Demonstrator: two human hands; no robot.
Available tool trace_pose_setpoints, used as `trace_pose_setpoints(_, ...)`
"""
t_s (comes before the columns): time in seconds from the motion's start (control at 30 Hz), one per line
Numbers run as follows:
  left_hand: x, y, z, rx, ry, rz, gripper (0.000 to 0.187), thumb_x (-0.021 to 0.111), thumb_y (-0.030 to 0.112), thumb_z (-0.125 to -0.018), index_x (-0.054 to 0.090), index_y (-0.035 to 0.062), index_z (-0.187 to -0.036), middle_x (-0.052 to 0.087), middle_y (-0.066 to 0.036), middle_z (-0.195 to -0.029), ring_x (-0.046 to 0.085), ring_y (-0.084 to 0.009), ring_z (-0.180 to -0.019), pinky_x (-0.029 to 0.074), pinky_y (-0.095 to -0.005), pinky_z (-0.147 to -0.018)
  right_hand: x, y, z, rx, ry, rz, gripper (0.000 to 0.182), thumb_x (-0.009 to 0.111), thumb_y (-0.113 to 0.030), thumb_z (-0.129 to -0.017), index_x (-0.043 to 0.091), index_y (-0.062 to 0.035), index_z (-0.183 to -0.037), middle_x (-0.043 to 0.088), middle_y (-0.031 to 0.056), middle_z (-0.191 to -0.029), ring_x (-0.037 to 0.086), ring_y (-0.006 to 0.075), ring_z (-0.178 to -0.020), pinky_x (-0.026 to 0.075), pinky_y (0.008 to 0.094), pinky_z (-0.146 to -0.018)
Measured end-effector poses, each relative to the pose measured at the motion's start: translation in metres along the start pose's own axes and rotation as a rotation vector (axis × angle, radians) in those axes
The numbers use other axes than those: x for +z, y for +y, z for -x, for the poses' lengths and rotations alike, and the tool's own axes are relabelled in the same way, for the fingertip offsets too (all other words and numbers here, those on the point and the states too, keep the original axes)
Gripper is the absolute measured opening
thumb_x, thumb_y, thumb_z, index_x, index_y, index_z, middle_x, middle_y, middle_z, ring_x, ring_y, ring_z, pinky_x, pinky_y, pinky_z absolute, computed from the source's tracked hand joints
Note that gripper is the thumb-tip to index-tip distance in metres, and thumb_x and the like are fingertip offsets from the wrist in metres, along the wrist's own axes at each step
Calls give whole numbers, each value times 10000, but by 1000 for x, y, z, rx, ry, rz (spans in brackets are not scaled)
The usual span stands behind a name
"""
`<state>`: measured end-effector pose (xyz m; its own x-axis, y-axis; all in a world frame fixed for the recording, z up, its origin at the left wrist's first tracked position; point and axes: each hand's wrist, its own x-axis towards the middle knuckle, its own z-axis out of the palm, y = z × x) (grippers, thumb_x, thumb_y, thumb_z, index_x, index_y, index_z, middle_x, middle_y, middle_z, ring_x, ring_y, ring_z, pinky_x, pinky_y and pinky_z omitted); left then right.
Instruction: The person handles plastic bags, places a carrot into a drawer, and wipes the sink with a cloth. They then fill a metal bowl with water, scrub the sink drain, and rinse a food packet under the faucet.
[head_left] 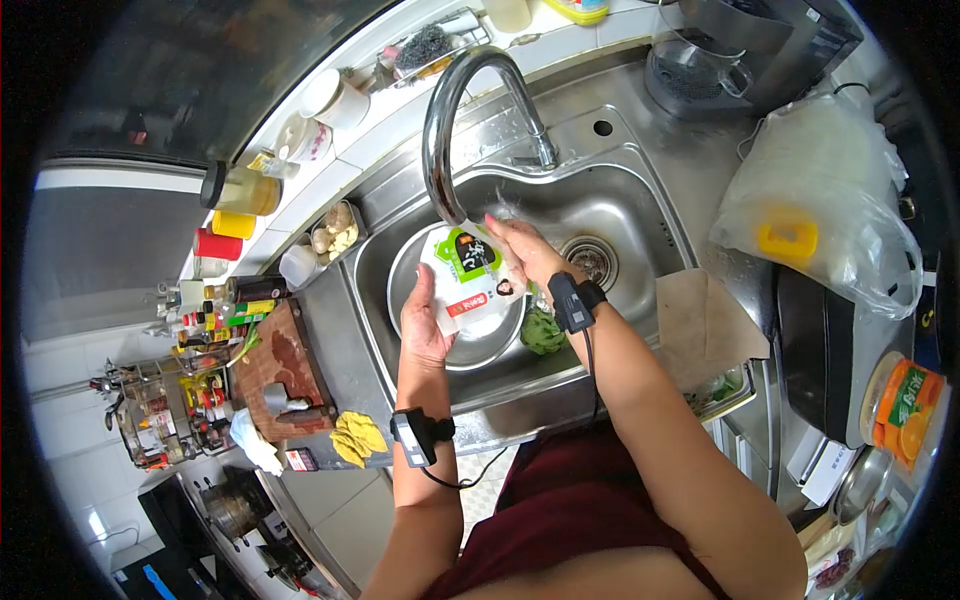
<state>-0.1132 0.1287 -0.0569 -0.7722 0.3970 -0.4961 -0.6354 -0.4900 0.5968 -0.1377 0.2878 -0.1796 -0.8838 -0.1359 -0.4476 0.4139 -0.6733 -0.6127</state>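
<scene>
A white plastic food packet (466, 275) with a green patch and a red label is held between both hands over the sink (630, 300), under the curved faucet (437, 150). My left hand (427, 320) grips the packet's left side, thumb on its front. On the upper right side of the packet, my right hand (522, 247) holds its edge. Beneath the packet lies a round metal basin (403, 270) inside the sink. Green leaves (542, 332) sit beside the basin, below my right wrist.
A cutting board (275, 365) with a cleaver (290, 402) is at the left, near a yellow cloth (357, 438). Brown paper (705, 325) lies on the sink's right edge. A filled plastic bag (815, 190) and a coffee maker (750, 55) stand farther right.
</scene>
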Motion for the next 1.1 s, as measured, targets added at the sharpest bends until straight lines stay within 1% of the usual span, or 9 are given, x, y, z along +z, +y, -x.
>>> trace_pose_setpoints(0.2,-6,-4,-3,-21,28,13,470,455,378,-894,461,15,-1192,559,-129,-1125,566,-279,-999,475,-418,-844,-31,43,-56,87,275,-171,359,500,-429,-855,587,-100,-969,605,90,-780,557,215,-615,454,440,-489)
trace_pose_setpoints(0.3,-7,-8,-9,-10,31,69,468,450,382,-894,467,15,-1185,564,-126,-1117,568,-279,-991,468,-419,-852,-33,39,-51,110,343,200,410,459,-423,-873,559,-67,-1052,600,145,-931,586,275,-794,472,483,-689)
trace_pose_setpoints(0.4,-4,-15,-14,25,25,55,474,421,394,-902,447,33,-1209,545,-115,-1147,546,-275,-1025,446,-423,-880,-25,56,-52,-414,467,541,457,406,-402,-895,503,-37,-1152,527,209,-1114,513,343,-1035,390,431,-910)
trace_pose_setpoints(0.43,-2,-16,-17,44,27,47,475,416,396,-904,443,38,-1214,541,-113,-1153,542,-274,-1031,442,-424,-884,-4,34,-20,-405,420,750,493,397,-346,-917,381,7,-1260,371,235,-1296,373,323,-1199,314,363,-981)
trace_pose_setpoints(0.5,-4,-19,-25,47,7,87,475,398,402,-910,429,53,-1229,531,-109,-1165,537,-265,-1031,443,-421,-875,17,39,-2,-443,250,958,554,334,-410,-907,356,12,-1264,376,243,-1280,340,375,-1209,266,411,-1014)
trace_pose_setpoints(0.73,-32,-28,-35,47,-291,47,499,324,445,-924,397,80,-1258,528,-81,-1144,507,-206,-1044,400,-340,-911,84,81,19,-491,391,961,588,270,-454,-913,350,16,-1258,343,280,-1286,327,411,-1200,266,470,-987)
trace_pose_setpoints(0.87,4,-35,-26,210,-82,36,552,321,466,-916,324,91,-1322,415,-70,-1297,388,-214,-1196,303,-374,-1004,74,16,19,-400,37,698,490,244,-334,-941,326,31,-1258,322,337,-1271,325,460,-1180,286,450,-991)
trace_pose_setpoints(0.97,12,-32,-23,190,-161,192,542,325,449,-919,317,91,-1326,406,-70,-1312,381,-220,-1208,299,-379,-1010,81,39,2,-660,422,878,462,247,-292,-939,378,48,-1224,417,308,-1203,374,405,-1160,299,446,-975)
trace_pose_setpoints(1.1,-14,-38,-32,233,-102,166,524,331,435,-922,332,90,-1316,424,-73,-1295,404,-231,-1186,311,-379,-1001,83,38,5,-577,342,862,464,247,-293,-939,395,51,-1213,418,305,-1206,362,409,-1171,293,439,-985)
